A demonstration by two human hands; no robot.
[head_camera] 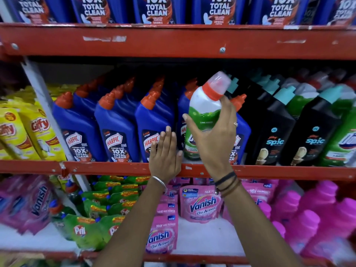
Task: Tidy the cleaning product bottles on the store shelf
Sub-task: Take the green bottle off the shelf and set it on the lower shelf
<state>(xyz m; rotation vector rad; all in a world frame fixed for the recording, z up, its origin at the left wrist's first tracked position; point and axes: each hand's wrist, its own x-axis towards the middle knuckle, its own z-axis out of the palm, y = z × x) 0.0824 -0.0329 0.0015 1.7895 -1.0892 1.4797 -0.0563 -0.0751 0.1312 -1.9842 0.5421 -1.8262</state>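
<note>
Evidently mid-tidy: the right hand is wrapped around a green-and-white Domex bottle, held in front of the blue Harpic bottles on the middle shelf, where it seems misplaced. The left hand lies flat and empty against a Harpic front. Matching green bottles stand far right, past the black Spic bottles between.

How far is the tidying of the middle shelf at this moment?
Done: the blue Harpic bottles at left and the black Spic bottles at right stand in upright rows. In hand: the right hand grips a green and white bottle in front of the blue ones, while the left hand rests open against a Harpic bottle. Left: that bottle probably belongs with the green bottles at far right.
</note>
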